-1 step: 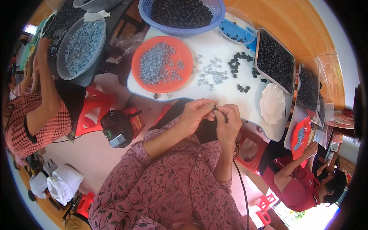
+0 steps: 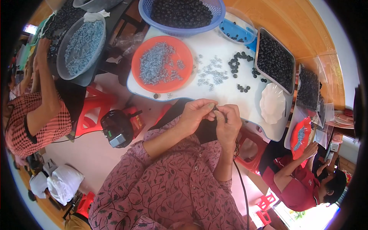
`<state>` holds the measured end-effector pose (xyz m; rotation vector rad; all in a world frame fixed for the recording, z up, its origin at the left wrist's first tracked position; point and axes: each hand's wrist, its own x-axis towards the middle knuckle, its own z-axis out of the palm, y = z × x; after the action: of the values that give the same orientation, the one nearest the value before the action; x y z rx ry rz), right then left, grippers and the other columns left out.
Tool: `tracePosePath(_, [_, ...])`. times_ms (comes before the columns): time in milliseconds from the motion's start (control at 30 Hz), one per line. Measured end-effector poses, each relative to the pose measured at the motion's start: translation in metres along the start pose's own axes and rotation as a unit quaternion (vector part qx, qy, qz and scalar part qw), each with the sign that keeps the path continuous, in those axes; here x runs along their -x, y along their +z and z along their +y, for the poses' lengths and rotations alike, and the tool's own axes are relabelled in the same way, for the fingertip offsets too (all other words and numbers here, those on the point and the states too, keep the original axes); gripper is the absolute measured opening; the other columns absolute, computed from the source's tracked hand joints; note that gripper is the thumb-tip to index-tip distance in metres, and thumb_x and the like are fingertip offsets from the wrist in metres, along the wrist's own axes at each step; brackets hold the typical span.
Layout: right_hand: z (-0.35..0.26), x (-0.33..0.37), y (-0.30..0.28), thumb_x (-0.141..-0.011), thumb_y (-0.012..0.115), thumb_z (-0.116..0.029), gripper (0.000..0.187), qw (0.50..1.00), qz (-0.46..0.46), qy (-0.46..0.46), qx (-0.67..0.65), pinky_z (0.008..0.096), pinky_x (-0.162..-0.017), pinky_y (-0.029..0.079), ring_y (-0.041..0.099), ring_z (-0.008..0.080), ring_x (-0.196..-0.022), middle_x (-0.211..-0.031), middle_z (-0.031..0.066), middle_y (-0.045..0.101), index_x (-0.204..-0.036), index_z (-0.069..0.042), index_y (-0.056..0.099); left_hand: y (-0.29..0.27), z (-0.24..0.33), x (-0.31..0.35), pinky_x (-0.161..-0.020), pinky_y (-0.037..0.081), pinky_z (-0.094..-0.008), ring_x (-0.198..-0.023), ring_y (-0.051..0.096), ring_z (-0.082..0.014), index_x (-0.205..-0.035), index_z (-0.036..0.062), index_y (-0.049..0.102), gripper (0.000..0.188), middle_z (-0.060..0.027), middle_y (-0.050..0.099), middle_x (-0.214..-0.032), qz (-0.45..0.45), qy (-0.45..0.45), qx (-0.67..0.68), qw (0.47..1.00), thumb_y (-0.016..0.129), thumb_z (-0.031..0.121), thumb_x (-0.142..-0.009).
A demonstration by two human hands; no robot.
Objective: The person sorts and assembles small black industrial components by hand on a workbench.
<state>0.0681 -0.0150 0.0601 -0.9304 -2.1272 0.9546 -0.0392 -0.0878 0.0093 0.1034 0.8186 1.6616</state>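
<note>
My left hand (image 2: 196, 115) and my right hand (image 2: 229, 122) meet just off the near edge of the white table (image 2: 207, 46). Thumbs and fingers of both pinch a small black piece (image 2: 215, 108), mostly covered by the fingertips, so its exact form is hidden. Beyond my hands, small silvery coil springs (image 2: 212, 73) are scattered on the tabletop. More springs fill part of an orange-red plate (image 2: 186, 50) to the left. Loose black round parts (image 2: 234, 65) lie to the right of the scattered springs.
A blue basket (image 2: 143, 17) of black parts stands at the back, near a blue clear-walled tub (image 2: 251, 36). On the right are a filled tray (image 2: 291, 73) and a white scalloped dish (image 2: 272, 103). Co-workers sit left and right. A dark cable (image 2: 242, 180) hangs beside my right arm.
</note>
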Motion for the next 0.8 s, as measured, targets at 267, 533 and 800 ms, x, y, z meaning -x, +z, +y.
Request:
tracePosePath(267, [-0.0013,0.0003,-0.0019,-0.079,0.069,0.004,0.015,0.998,-0.005,-0.03,0.046,0.0315,-0.06,0.052,0.062,0.0233,-0.068,-0.087,0.0125,0.058,-0.091,0.0,0.062,-0.0015,-0.0038,0.0001,-0.067,0.052,-0.0219,-0.071,0.06,-0.0087,-0.111,-0.0017,0.064,0.022,-0.0041,0.064,-0.084,-0.005,0.016,-0.029,0.999,0.058,0.012,-0.095])
tracePosePath(533, [0.0027,0.0047,0.0043,-0.08,0.068,0.006,0.013,0.999,0.007,0.022,-0.025,0.0265,-0.064,0.05,0.06,0.0165,-0.072,-0.087,0.009,0.058,-0.09,0.001,0.062,-0.0061,-0.0066,-0.0017,-0.065,0.051,-0.0207,-0.07,0.06,-0.008,-0.11,-0.0015,0.063,0.021,-0.0035,0.064,-0.084,-0.019,0.001,0.044,0.999,0.057,0.013,-0.096])
tracePosePath(800, [0.0039,0.0052,0.0062,-0.08,0.068,0.006,0.013,0.996,0.01,0.046,-0.075,0.0245,-0.067,0.048,0.057,0.0136,-0.074,-0.088,0.0073,0.057,-0.09,0.001,0.063,-0.0042,-0.0006,0.0009,-0.065,0.052,-0.0209,-0.071,0.06,-0.0078,-0.11,-0.0016,0.063,0.021,-0.0036,0.064,-0.085,-0.015,0.001,0.032,0.999,0.058,0.013,-0.096])
